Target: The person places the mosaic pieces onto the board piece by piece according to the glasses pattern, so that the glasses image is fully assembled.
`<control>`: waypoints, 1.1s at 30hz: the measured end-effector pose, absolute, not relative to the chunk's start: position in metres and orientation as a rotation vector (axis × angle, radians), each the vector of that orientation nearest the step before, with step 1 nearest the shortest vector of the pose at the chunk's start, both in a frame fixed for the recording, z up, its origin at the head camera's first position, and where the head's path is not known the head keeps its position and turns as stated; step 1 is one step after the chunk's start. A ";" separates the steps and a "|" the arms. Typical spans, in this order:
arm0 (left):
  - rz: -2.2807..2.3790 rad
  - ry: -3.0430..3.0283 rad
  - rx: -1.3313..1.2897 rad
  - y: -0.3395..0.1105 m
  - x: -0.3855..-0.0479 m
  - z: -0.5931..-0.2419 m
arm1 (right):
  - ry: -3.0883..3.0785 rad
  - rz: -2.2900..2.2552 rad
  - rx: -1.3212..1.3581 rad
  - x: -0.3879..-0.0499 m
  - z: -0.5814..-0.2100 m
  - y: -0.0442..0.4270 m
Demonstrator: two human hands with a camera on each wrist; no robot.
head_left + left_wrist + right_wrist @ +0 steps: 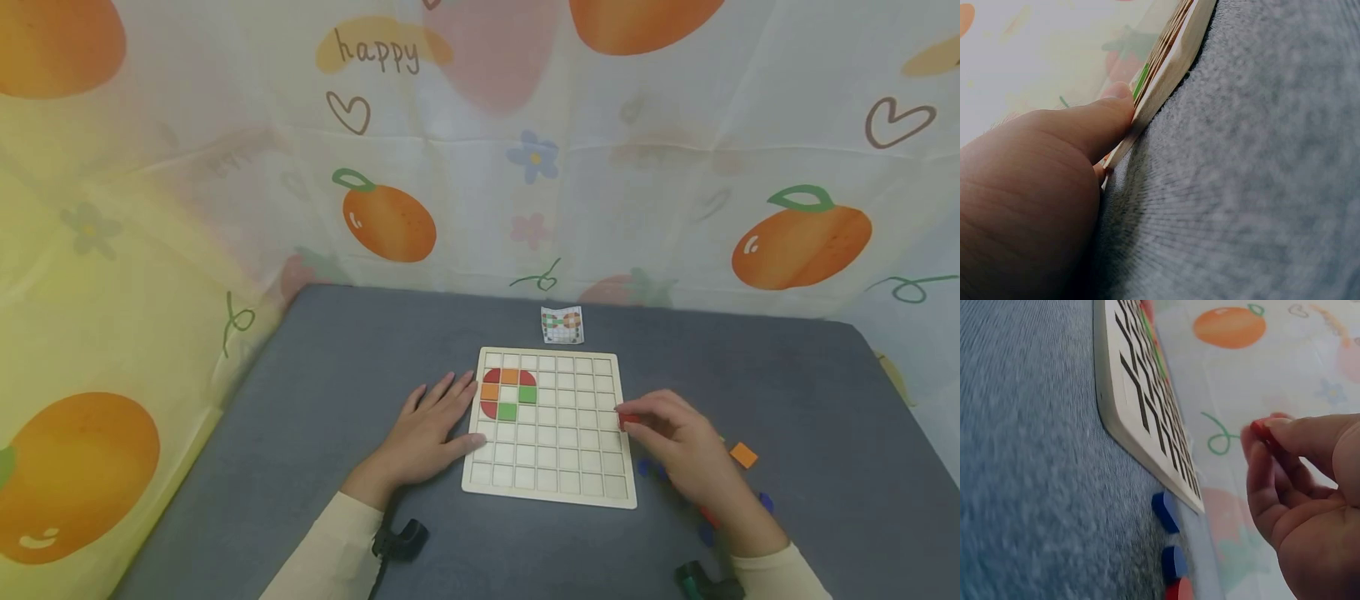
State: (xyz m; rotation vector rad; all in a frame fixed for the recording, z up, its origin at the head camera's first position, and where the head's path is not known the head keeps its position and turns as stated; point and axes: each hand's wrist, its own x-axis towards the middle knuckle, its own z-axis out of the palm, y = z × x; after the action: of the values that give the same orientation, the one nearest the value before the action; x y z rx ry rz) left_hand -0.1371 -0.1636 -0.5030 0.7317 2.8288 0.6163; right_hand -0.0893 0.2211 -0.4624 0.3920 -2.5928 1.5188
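A pale wooden grid board lies on the grey table. In its upper left, red, orange and green pieces form a ring around one bare cell, with a green piece at the bottom. My left hand lies spread at the board's left edge, thumb touching the rim, also in the left wrist view. At the board's right edge my right hand pinches a red piece between thumb and fingers. The right wrist view shows that red piece held above the table.
A small printed card lies behind the board. Right of the board are an orange square and several blue pieces, partly hidden by my right arm. Blue pieces and a red one lie near the board's edge.
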 end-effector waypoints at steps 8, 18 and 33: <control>0.612 2.835 0.735 -0.164 -0.137 -0.504 | -2.660 1.610 0.325 -0.093 -0.461 0.208; 0.616 2.832 0.740 -0.164 -0.136 -0.503 | -2.702 1.698 0.295 -0.100 -0.464 0.186; 0.600 2.832 0.725 -0.162 -0.137 -0.503 | -2.748 1.721 0.288 -0.119 -0.474 0.143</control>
State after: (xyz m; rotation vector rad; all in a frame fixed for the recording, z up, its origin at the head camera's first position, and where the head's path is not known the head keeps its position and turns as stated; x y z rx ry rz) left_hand -0.1370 -0.1625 -0.5030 0.7255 2.8323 0.6005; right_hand -0.1194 0.1428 -0.4739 0.2879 -2.7476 1.7209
